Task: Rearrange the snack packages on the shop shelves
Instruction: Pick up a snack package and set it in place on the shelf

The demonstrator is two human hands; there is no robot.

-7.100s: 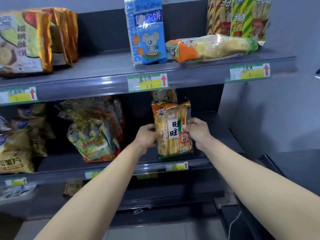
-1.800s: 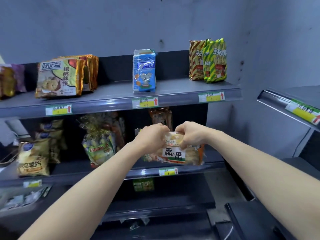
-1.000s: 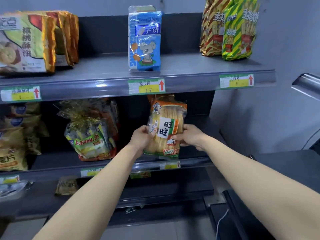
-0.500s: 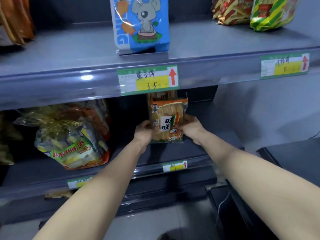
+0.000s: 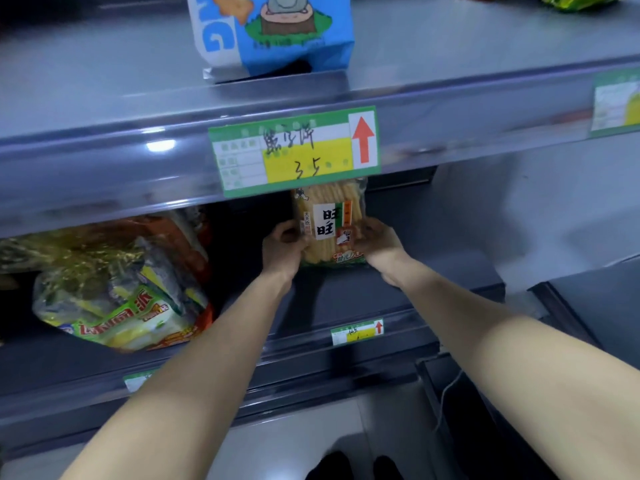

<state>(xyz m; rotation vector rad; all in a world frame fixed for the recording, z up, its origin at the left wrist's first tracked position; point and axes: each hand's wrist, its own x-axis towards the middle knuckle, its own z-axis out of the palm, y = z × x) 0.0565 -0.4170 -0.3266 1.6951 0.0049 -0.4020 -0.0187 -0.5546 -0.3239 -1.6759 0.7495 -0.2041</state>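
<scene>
Two hands are clamping one cracker pack. The left hand is gripping its edge at 9 o'clock and the right hand its edge at 3 o'clock, with the fingers curling round the sides. The pack is standing upright toward the rear of the lower shelf. Its top is hiding behind the front rail of the upper shelf.

One blue pack is standing on the upper shelf at 12 o'clock of the cracker pack. One clear bag is lying on the lower shelf at 8 o'clock, with more wrapping behind it.

Four price tags are showing on the rails, at 12, 2, 6 and 7 o'clock. Two shoes are showing at the frame's 6 o'clock.
</scene>
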